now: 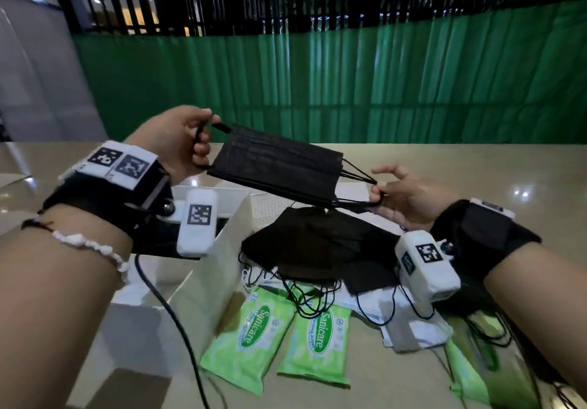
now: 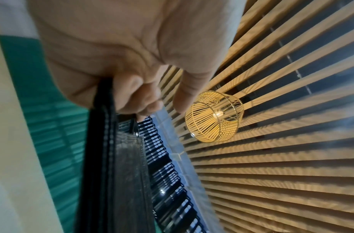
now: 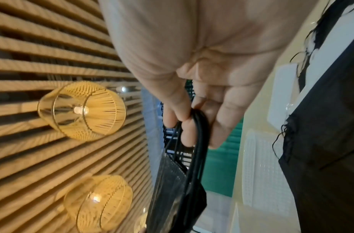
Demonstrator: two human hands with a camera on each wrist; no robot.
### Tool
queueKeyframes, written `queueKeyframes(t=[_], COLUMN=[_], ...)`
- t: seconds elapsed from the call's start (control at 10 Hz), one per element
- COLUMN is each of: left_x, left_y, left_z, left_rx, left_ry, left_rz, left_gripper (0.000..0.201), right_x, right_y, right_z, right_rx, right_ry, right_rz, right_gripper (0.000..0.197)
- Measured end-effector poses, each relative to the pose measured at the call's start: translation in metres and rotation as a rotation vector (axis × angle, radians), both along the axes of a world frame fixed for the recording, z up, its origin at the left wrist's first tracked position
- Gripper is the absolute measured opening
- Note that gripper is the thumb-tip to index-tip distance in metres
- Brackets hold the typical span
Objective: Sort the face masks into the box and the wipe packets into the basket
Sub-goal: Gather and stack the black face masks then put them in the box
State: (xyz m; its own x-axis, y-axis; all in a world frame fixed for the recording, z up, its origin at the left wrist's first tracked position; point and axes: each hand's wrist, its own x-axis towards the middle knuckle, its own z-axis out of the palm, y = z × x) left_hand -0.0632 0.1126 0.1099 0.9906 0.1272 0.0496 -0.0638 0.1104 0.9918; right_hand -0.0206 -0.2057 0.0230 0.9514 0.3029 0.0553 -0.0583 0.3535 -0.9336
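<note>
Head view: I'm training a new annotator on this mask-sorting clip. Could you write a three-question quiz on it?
1. True or false: the stack of black masks lies flat on the table.
2. What does the right hand pinch? A) a wipe packet B) the masks' ear loops C) the box
3. Fill in: the green wipe packets lie on the ____, not in the basket.

Key:
1. False; it hangs in the air between the left hand and the right hand.
2. B
3. table
</note>
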Motion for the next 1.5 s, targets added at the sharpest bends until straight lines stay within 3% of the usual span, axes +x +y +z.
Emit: queueKeyframes(t=[0.3,0.5,0.8,0.9,1.0,1.1,1.3,1.5], left_x=[0.009,0.017,0.036,0.05,0.031,0.025,0.026,0.042], left_y=[0.091,0.129,0.136,0.144,0.12,0.11,0.088,0.019], left_z=[0.012,-0.007,-0.055,-0.07,-0.059,-0.051,-0.014,0.016], left_rx=[0.301,0.469,0.73,0.834,0.877,0.78,0.693,0.683], left_ry=[0.206,0.324,0.598,0.619,0.652,0.646,0.463,0.293], left_rz=[0.324,0.458,0.344,0.323,0.379,0.306,0.285,0.198], left_gripper=[0.031,0.032,0.032,0.026,0.024,0.02,0.022,0.022], right_x=[0.004,0.008,0.003,0.005,0.008,0.008,0.015,0.025], right_y=[0.118,0.176,0.2,0.2,0.192,0.177,0.13,0.065], right_z=[0.015,0.012,0.006,0.006,0.004,0.005,0.009,0.015], right_rx=[-0.317,-0.479,-0.632,-0.66,-0.683,-0.702,-0.711,-0.629], right_ry=[-0.092,-0.074,-0.012,-0.011,-0.022,-0.042,-0.056,-0.026], right_rz=[0.274,0.317,0.336,0.296,0.273,0.252,0.195,0.066], right_gripper=[0.027,0.021,0.026,0.026,0.026,0.026,0.021,0.014])
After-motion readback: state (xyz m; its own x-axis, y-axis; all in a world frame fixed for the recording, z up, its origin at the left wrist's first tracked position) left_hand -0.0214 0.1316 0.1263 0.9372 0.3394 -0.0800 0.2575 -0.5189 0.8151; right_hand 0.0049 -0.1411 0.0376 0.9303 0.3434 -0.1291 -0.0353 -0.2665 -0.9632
